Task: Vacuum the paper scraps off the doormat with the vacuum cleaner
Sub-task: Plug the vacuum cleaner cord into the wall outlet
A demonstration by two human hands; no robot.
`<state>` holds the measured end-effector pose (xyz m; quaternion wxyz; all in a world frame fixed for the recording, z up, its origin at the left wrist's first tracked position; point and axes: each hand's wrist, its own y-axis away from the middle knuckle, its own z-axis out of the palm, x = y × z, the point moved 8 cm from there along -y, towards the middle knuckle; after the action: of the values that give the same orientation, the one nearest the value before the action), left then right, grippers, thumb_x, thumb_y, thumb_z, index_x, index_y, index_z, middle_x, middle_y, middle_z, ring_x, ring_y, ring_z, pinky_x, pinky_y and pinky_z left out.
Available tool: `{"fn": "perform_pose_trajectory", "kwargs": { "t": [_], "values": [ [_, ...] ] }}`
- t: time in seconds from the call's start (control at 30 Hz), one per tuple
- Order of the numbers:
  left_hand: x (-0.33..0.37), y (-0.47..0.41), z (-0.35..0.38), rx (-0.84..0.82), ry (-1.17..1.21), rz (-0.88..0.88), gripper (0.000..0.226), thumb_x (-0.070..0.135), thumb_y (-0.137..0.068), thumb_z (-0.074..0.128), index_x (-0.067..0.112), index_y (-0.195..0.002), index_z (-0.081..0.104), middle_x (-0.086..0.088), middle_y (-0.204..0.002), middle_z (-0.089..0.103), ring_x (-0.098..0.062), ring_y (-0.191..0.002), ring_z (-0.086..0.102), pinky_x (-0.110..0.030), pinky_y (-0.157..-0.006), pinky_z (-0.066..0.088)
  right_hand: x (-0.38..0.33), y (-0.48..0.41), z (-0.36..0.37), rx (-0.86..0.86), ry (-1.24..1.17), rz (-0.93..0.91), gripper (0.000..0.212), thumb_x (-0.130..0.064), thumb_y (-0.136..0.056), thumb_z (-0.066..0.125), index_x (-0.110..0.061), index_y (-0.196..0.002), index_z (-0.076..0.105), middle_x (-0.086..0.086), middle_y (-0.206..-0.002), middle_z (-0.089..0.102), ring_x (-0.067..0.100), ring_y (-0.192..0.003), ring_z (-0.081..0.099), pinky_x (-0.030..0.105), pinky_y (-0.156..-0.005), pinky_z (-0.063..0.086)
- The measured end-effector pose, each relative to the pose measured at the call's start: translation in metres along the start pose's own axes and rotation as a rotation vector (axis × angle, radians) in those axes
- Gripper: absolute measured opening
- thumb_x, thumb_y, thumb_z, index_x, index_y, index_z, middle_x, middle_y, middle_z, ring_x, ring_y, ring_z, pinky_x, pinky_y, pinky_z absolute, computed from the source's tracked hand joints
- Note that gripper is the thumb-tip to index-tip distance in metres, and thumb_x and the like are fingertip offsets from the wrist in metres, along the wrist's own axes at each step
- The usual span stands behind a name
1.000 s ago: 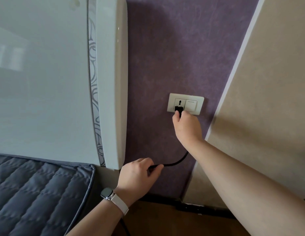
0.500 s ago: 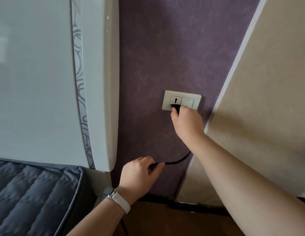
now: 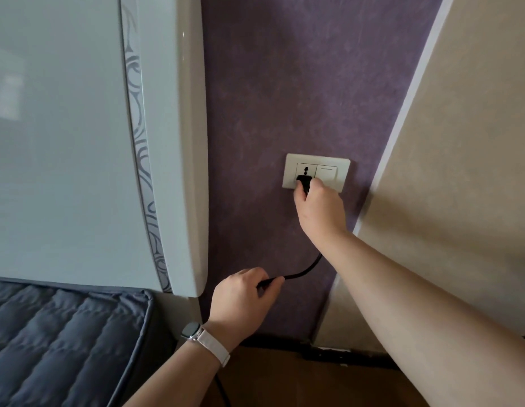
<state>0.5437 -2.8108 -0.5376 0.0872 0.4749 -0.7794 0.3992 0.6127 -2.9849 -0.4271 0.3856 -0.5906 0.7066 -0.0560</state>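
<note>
A white wall socket plate (image 3: 340, 167) sits on the purple wall. My right hand (image 3: 321, 208) grips a black plug (image 3: 302, 181) pressed against the socket's lower part. A black power cord (image 3: 306, 268) runs down from under that hand in a curve. My left hand (image 3: 240, 298), with a watch on its wrist, pinches the cord lower down. The cord continues below my left forearm toward the floor. The vacuum cleaner, the doormat and the paper scraps are out of view.
A glossy white headboard (image 3: 173, 142) with a swirl-pattern strip stands left of the socket. A dark grey quilted mattress (image 3: 58, 342) lies at the bottom left. A beige wall (image 3: 460, 171) meets the purple one on the right. Brown floor (image 3: 299, 383) and dark skirting lie below.
My right hand has stayed at the socket with the plug, shifting slightly up against it. The left hand keeps its hold on the cord. The camera has swung a little.
</note>
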Motion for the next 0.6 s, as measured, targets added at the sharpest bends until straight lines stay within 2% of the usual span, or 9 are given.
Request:
{"fn": "perform_pose_trajectory", "kwargs": {
  "t": [0.13,0.23,0.27,0.33,0.4,0.43,0.53,0.6],
  "values": [
    [-0.01,0.013,0.021,-0.158,0.049,-0.162,0.026,0.049,-0.092,0.059,0.027,-0.078,0.059,0.012,-0.065,0.054,-0.007,-0.062,0.054,-0.026,-0.053,0.044,0.007,0.008,-0.001,-0.103,-0.053,0.077,0.036,-0.043,-0.101,0.044,-0.013,-0.081,0.041,0.006,-0.071,0.052,0.033,-0.07,0.049,0.035,-0.062,0.035],
    [-0.009,0.036,0.042,-0.259,0.143,-0.253,0.016,0.043,-0.095,0.058,0.028,-0.096,0.063,0.014,-0.077,0.061,-0.004,-0.069,0.058,-0.021,-0.059,0.046,0.021,0.031,-0.002,-0.207,-0.049,0.067,0.031,-0.048,-0.098,0.045,-0.017,-0.096,0.049,0.0,-0.077,0.06,0.027,-0.076,0.058,0.037,-0.064,0.045],
    [-0.008,0.043,0.049,-0.282,0.163,-0.277,0.016,0.041,-0.096,0.058,0.029,-0.104,0.062,0.014,-0.085,0.063,-0.003,-0.075,0.06,-0.021,-0.064,0.048,0.027,0.041,-0.002,-0.243,-0.055,0.054,0.031,-0.049,-0.097,0.046,-0.019,-0.104,0.052,-0.003,-0.081,0.062,0.023,-0.079,0.061,0.037,-0.068,0.049],
    [-0.007,0.054,0.062,-0.306,0.209,-0.3,0.032,0.041,-0.095,0.059,0.031,-0.125,0.055,0.013,-0.111,0.064,-0.005,-0.1,0.061,-0.023,-0.082,0.051,0.044,0.063,-0.006,-0.285,-0.079,0.03,0.037,-0.05,-0.096,0.049,-0.024,-0.122,0.051,-0.009,-0.1,0.063,0.016,-0.093,0.062,0.037,-0.079,0.053],
    [-0.002,0.064,0.072,-0.309,0.222,-0.269,0.057,0.039,-0.091,0.064,0.029,-0.142,0.042,0.012,-0.135,0.05,-0.005,-0.125,0.048,-0.026,-0.102,0.045,0.065,0.087,-0.012,-0.32,-0.09,0.023,0.052,-0.053,-0.095,0.05,-0.028,-0.139,0.043,-0.01,-0.128,0.056,0.012,-0.114,0.056,0.038,-0.093,0.05],
    [0.003,0.068,0.075,-0.293,0.199,-0.222,0.065,0.037,-0.09,0.066,0.025,-0.147,0.037,0.01,-0.142,0.044,-0.007,-0.131,0.042,-0.028,-0.108,0.041,0.077,0.1,-0.015,-0.348,-0.073,0.014,0.056,-0.054,-0.095,0.05,-0.028,-0.143,0.04,-0.01,-0.137,0.051,0.011,-0.122,0.052,0.036,-0.098,0.048],
    [0.024,0.079,0.082,-0.241,0.13,-0.053,0.07,0.032,-0.084,0.068,0.017,-0.146,0.039,-0.003,-0.147,0.042,-0.019,-0.135,0.041,-0.035,-0.11,0.04,0.117,0.139,-0.027,-0.438,0.052,-0.018,0.055,-0.054,-0.097,0.047,-0.026,-0.144,0.043,-0.01,-0.145,0.043,0.013,-0.131,0.045,0.033,-0.103,0.043],
    [0.04,0.086,0.094,-0.288,0.108,0.018,0.066,0.037,-0.083,0.061,0.017,-0.143,0.043,-0.005,-0.147,0.043,-0.023,-0.134,0.043,-0.037,-0.109,0.04,0.145,0.164,-0.037,-0.493,0.126,-0.021,0.053,-0.05,-0.097,0.05,-0.021,-0.142,0.047,-0.007,-0.145,0.044,0.015,-0.133,0.043,0.033,-0.107,0.04]
  ]
}}
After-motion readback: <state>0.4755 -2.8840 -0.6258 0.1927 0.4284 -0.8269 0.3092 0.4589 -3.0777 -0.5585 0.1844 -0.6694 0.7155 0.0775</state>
